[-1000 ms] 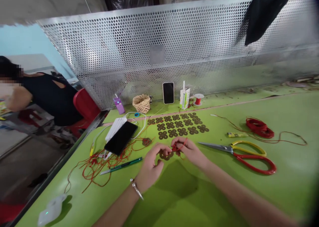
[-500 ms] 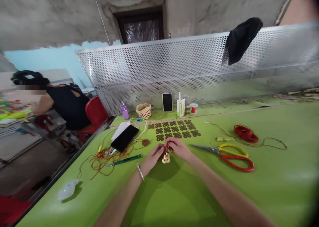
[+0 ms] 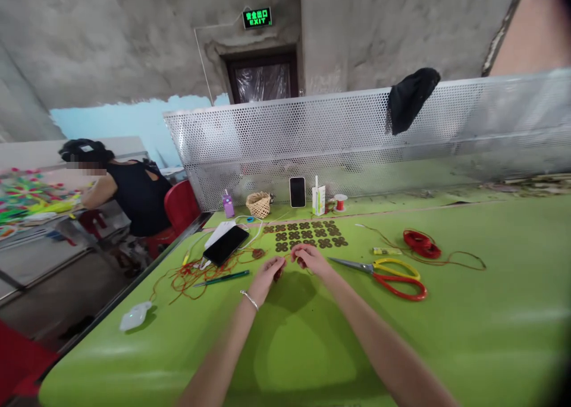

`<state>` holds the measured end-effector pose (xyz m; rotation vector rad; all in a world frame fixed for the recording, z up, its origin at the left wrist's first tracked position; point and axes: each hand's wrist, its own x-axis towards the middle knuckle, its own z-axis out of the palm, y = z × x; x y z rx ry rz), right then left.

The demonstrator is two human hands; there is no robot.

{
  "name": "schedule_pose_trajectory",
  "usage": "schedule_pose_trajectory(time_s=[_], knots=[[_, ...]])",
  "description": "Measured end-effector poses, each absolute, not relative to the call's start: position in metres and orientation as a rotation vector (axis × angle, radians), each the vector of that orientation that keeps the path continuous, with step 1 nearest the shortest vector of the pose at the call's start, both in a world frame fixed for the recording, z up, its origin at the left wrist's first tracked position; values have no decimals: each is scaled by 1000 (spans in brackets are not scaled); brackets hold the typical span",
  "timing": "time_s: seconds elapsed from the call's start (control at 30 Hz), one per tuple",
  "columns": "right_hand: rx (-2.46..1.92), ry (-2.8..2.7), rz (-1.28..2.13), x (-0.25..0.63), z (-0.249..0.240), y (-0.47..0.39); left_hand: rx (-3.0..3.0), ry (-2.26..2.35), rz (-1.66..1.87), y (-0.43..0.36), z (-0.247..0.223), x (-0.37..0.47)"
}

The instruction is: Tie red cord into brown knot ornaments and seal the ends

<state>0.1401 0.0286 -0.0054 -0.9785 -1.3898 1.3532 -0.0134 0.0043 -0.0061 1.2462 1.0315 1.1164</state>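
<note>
My left hand (image 3: 267, 273), with a silver bangle on its wrist, is closed over something dark red that its fingers mostly cover. A thin red cord (image 3: 288, 254) runs across the short gap to my right hand (image 3: 308, 258), whose fingers are pinched on it. Both hands are just above the green table, close together. Just beyond them lie rows of dark brown four-lobed pieces (image 3: 307, 234). To the right are scissors (image 3: 370, 269) with one yellow and one red handle. A green pen-like tool (image 3: 225, 277) lies left of my left hand.
Loose orange-red cord (image 3: 190, 285) tangles near a black phone (image 3: 226, 245). A red cord coil (image 3: 422, 244) and yellow lighter (image 3: 386, 251) lie right. A basket (image 3: 259, 204), upright phone (image 3: 297, 192), carton (image 3: 318, 200) and spool (image 3: 340, 203) stand before a perforated metal screen (image 3: 285, 133). Someone sits left.
My hands have moved a little apart, with cord now stretched between them. The pale knotted piece that hung below them no longer shows. The head view has tilted up.
</note>
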Motion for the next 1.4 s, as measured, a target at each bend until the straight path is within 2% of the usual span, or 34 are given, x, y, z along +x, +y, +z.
schedule_pose_trajectory(time_s=[0.3,0.57,0.97,1.23,1.4], knots=[[-944,-1567,1424,132,-16,27,1283,1051,1197,4,-5,-17],[-832,-1668,1555,131,-7,14,1583,1299,1191,8,0,-23],[-798,-1312,1659,145,4,22,1916,1426,1044,6,-3,-11],[-864,-1284,1465,157,6,26,1938,1421,1105,-2,6,-4],[-992,-1273,1085,163,24,18,1901,1458,1098,6,6,-13]])
